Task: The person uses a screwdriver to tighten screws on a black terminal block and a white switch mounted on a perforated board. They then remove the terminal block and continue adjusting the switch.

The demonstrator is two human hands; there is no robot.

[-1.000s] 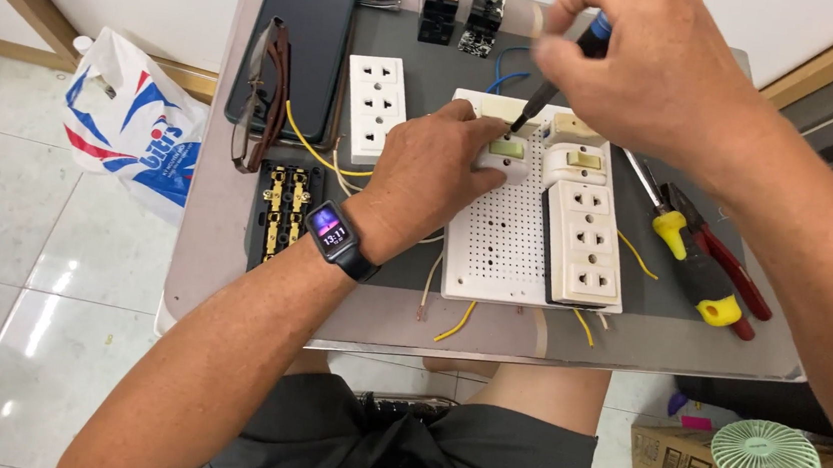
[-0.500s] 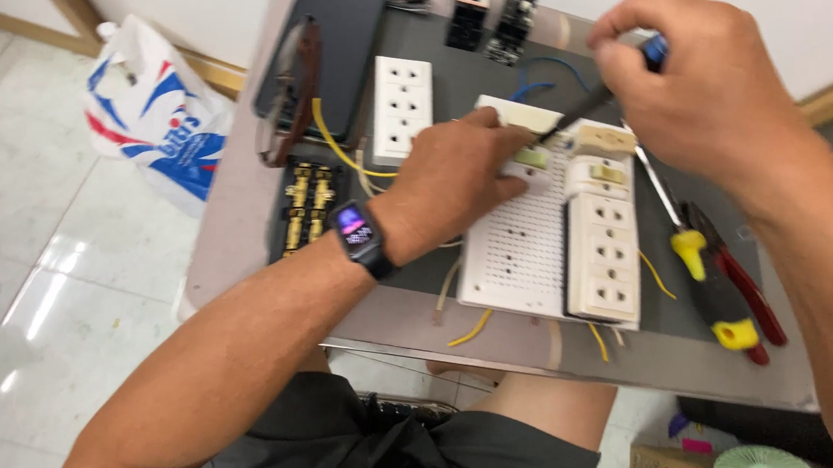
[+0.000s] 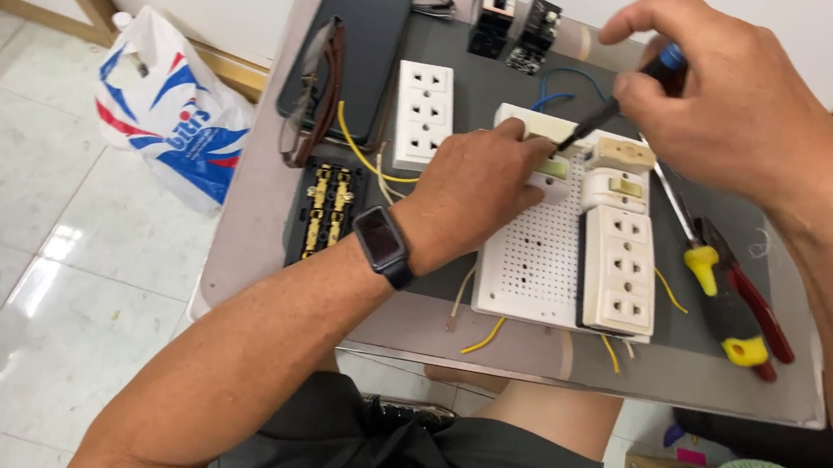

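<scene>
White perforated board (image 3: 535, 254) sits mid-table, and the left hand (image 3: 470, 194) lies flat on its top-left corner, fingers pressed together, pinning it down. Right hand (image 3: 739, 102) pinches a blue-capped screwdriver (image 3: 614, 106), shaft angled down-left, tip at the small greenish part (image 3: 555, 168) near the board's top edge, just beside the left fingertips. To do this well, I'd say: keep the tip seated square, push along the shaft, turn slow, and hold the board firm w/ the left so nothing skates. Watch those fingertips, they're v. close to the tip if it slips. Cream switch (image 3: 621, 172) and socket strip (image 3: 617, 270) crowd the board's right side, so little room that way. Yellow-handled driver (image 3: 701, 259) and red pliers (image 3: 756, 319) lie just right of the board, under the right forearm; an elbow drop could knock them. Second socket (image 3: 423, 114) and terminal block (image 3: 326, 211) sit left, w/ yellow wire (image 3: 358, 154) looping between. Table (image 3: 244, 249) front edge is near the board's bottom; wires (image 3: 483, 338) dangle over it. Open room is mostly the bare strip along that front edge.
</scene>
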